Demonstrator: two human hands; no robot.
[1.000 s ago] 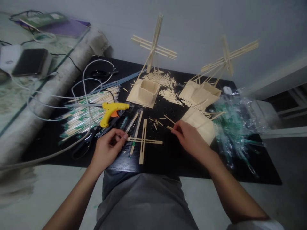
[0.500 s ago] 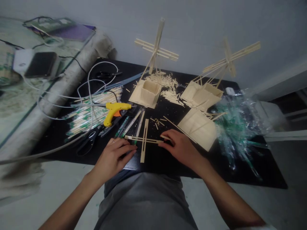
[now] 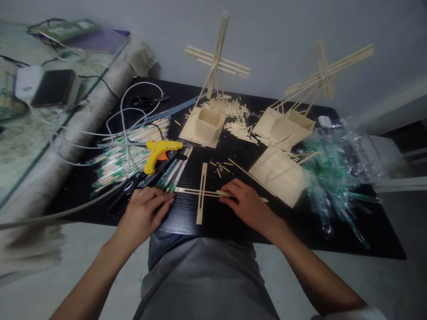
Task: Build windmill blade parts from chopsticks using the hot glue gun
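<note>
A cross of thin wooden sticks [image 3: 202, 204] lies flat on the black table in front of me. My right hand [image 3: 248, 204] pinches a wooden stick [image 3: 264, 199] at the right arm of the cross; part of it pokes out beyond the fingers. Whether the stick touches the cross I cannot tell. Left of the cross, my left hand [image 3: 145, 213] lies low over the table with its fingers stretched out, against the lower ends of several wrapped sticks [image 3: 180, 171]. Small cut stick pieces [image 3: 220, 169] are scattered beyond the cross.
A yellow glue gun [image 3: 160, 153] and black scissors [image 3: 125, 193] lie left, by bagged sticks [image 3: 116, 164] and a white cable [image 3: 125, 129]. Wooden windmill-like models [image 3: 213, 124] [image 3: 283, 126] stand behind, with a stick pile between. A wooden panel [image 3: 280, 178] and plastic wrappers [image 3: 330, 178] lie right.
My left hand has shifted left, away from the cross, and the wrapped sticks have moved left with it. The right hand's stick now lies lower, in line with the cross's right arm.
</note>
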